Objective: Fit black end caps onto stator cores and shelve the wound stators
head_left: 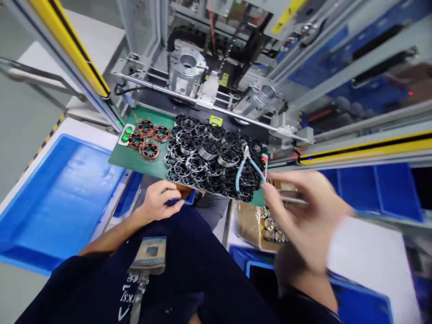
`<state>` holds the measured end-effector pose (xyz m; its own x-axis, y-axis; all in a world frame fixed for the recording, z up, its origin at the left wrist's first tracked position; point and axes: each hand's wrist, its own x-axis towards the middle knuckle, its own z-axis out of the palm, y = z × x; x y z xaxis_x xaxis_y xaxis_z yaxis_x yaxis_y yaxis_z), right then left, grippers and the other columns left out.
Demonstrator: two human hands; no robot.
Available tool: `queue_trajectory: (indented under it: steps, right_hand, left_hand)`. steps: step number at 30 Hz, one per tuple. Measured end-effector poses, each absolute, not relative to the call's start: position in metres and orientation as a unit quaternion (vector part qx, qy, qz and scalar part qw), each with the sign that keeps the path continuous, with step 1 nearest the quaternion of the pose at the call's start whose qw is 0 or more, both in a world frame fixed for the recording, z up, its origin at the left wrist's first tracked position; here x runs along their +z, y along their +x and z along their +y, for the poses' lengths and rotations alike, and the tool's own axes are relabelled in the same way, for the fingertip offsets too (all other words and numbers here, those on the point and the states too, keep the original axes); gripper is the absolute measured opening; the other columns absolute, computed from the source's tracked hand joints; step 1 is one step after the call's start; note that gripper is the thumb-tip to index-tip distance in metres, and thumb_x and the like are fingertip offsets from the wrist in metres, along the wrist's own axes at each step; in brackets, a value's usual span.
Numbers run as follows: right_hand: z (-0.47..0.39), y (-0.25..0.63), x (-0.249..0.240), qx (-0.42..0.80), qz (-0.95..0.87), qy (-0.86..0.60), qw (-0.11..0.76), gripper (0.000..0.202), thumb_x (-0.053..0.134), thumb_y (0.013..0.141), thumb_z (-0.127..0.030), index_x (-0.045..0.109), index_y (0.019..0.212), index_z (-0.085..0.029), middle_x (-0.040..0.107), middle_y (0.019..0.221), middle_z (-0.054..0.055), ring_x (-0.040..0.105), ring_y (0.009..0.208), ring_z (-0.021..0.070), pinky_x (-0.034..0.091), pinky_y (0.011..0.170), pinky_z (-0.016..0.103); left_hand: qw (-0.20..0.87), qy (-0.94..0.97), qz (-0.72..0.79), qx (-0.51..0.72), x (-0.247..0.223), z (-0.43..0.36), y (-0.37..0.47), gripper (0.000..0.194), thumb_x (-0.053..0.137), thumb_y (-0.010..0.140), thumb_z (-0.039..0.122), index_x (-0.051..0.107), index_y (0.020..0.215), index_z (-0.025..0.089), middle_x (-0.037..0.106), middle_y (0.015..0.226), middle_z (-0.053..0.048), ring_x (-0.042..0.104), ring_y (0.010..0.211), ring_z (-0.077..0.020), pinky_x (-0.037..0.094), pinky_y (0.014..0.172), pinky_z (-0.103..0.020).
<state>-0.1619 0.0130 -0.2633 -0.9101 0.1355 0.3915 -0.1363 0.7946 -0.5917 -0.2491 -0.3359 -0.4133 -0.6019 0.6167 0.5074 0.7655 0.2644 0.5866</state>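
Black ring-shaped motor stators [207, 150] stand stacked in rows on a green work surface [135, 159]. Across the right end of the stack lies a pair of cutting pliers [240, 173] with light blue handles, jaws pointing away from me. My right hand [307, 216], blurred by motion, is beside the handle ends, thumb and fingers apart; whether the thumb touches a handle is unclear. At the front edge of the surface, my left hand [160, 200] has loosely curled fingers, thumb apart, nothing visible in it. Several copper-wound stators [150, 150] sit at the left.
Behind the surface stands a machine with metal cylinder fixtures [187, 67] and a horizontal rod [168, 91]. Yellow-striped posts flank it. A green-lit button box [126, 135] is at the left corner. A large blue tray [64, 193] lies left; metal rings [269, 224] lie at lower right.
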Motion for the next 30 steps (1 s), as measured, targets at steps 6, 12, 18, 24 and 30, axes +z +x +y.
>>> queue_trajectory:
  steps: [6, 12, 18, 24, 30]
  right_hand:
    - [0.018, -0.21, -0.316, 0.238, -0.963, 0.019, 0.126, 0.039, 0.076, 0.109, -0.043, 0.076, 0.144, -0.026, 0.072, 0.158, 0.019, 0.066, 0.149, 0.0403, 0.053, 0.127, 0.067]
    - [0.02, -0.231, -0.337, 0.242, -0.964, 0.006, 0.113, 0.024, 0.078, 0.105, -0.048, 0.082, 0.115, -0.026, 0.08, 0.139, 0.016, 0.072, 0.133, 0.04, 0.056, 0.119, 0.065]
    - [0.006, -0.199, -0.299, 0.424, -0.874, -0.034, 0.236, 0.037, 0.086, 0.097, -0.061, 0.069, 0.092, -0.029, 0.081, 0.126, 0.012, 0.077, 0.125, 0.0368, 0.063, 0.107, 0.059]
    - [-0.024, -0.169, -0.266, 0.66, -0.718, -0.017, 0.221, 0.062, 0.096, 0.087, -0.065, 0.058, 0.126, -0.037, 0.081, 0.135, 0.006, 0.083, 0.115, 0.0316, 0.072, 0.09, 0.048]
    - [-0.025, -0.161, -0.271, 0.674, -0.721, -0.021, 0.161, 0.094, 0.102, 0.081, -0.063, 0.056, 0.159, -0.037, 0.081, 0.148, 0.01, 0.084, 0.123, 0.0349, 0.075, 0.094, 0.049]
  left_hand:
    - [0.152, -0.424, -0.834, -0.319, -0.33, -0.262, -0.326, 0.035, 0.084, 0.106, 0.04, 0.078, 0.138, 0.028, 0.066, 0.142, -0.014, 0.066, 0.132, -0.034, 0.061, 0.11, -0.051]
    - [0.085, -0.435, -0.86, -0.254, -0.344, -0.222, -0.352, 0.03, 0.082, 0.107, 0.043, 0.082, 0.131, 0.025, 0.061, 0.159, -0.016, 0.053, 0.151, -0.0438, 0.051, 0.126, -0.066]
    - [0.038, -0.411, -0.784, -0.463, -0.315, -0.24, -0.337, 0.016, 0.083, 0.108, 0.042, 0.082, 0.117, 0.029, 0.074, 0.149, -0.007, 0.063, 0.149, -0.0348, 0.05, 0.131, -0.065]
    - [-0.095, -0.398, -0.652, -0.638, -0.271, -0.267, -0.287, 0.021, 0.083, 0.108, 0.046, 0.077, 0.122, 0.031, 0.079, 0.144, -0.007, 0.073, 0.148, -0.0364, 0.062, 0.123, -0.066]
    - [-0.09, -0.427, -0.656, -0.616, -0.265, -0.269, -0.271, 0.02, 0.084, 0.108, 0.041, 0.076, 0.124, 0.031, 0.075, 0.158, -0.01, 0.073, 0.146, -0.0344, 0.064, 0.12, -0.063]
